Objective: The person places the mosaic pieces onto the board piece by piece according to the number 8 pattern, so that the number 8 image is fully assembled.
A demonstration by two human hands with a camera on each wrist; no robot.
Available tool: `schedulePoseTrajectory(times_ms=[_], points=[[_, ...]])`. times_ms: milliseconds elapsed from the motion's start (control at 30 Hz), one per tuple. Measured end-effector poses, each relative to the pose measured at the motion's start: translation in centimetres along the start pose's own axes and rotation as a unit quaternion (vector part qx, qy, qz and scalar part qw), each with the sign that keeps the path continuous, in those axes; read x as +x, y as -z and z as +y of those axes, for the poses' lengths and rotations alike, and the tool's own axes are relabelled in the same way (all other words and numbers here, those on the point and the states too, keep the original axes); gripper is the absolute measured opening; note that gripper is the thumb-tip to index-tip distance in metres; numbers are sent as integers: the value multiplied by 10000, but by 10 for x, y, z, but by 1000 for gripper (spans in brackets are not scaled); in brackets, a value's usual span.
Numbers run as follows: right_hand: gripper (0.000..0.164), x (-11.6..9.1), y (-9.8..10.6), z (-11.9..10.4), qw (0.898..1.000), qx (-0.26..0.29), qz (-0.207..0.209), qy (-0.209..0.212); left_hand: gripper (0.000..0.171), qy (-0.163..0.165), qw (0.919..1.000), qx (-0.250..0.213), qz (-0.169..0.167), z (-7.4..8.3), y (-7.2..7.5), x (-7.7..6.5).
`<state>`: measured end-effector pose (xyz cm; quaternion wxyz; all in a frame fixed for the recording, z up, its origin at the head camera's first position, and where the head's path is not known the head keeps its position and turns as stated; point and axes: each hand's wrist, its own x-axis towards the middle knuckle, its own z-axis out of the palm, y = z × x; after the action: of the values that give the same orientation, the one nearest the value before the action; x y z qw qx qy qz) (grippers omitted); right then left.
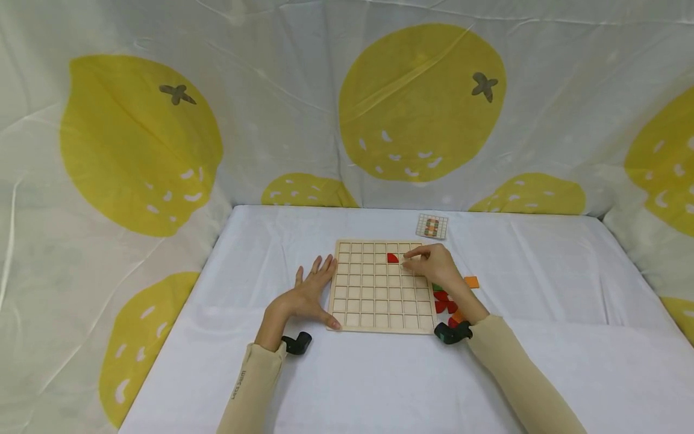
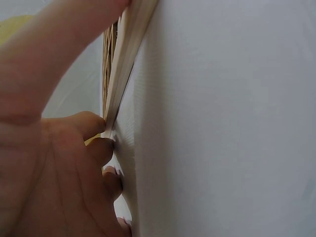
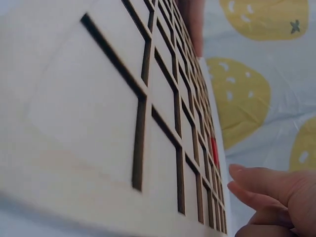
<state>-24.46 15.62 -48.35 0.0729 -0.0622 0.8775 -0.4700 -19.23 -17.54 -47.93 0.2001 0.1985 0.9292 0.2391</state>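
A square wooden grid board [image 1: 368,296] lies on the table. One red quarter-circle piece [image 1: 393,258] sits in a cell of its second row from the far edge, right of the middle. My left hand [image 1: 306,295] is spread along the board's left side, fingertips at the upper left edge and thumb at the near left corner. Over the upper right cells is my right hand [image 1: 434,263], its thumb and forefinger slightly parted just right of the red piece. No piece shows between these fingertips [image 3: 237,170] in the right wrist view.
Several red pieces [image 1: 441,301], with green and orange ones among them, lie along the board's right edge, partly under my right forearm. An orange square [image 1: 472,282] lies farther right. Behind the board is a small pattern card [image 1: 432,226]. A lemon-print cloth [image 1: 423,102] hangs behind the table.
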Motion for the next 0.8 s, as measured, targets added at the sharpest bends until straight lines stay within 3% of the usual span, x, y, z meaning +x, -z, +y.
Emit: schedulePoseTrajectory(times_ms=[333, 567, 800], points=[[30, -29, 42, 24, 9975, -301, 449, -453, 149, -19, 10000, -5, 5, -1, -1, 1], [37, -43, 59, 37, 9959, -538, 483, -549, 150, -36, 10000, -28, 20, -2, -1, 1], [35, -51, 72, 49, 9942, -677, 516, -652, 149, -31, 10000, -67, 19, -2, -1, 1]])
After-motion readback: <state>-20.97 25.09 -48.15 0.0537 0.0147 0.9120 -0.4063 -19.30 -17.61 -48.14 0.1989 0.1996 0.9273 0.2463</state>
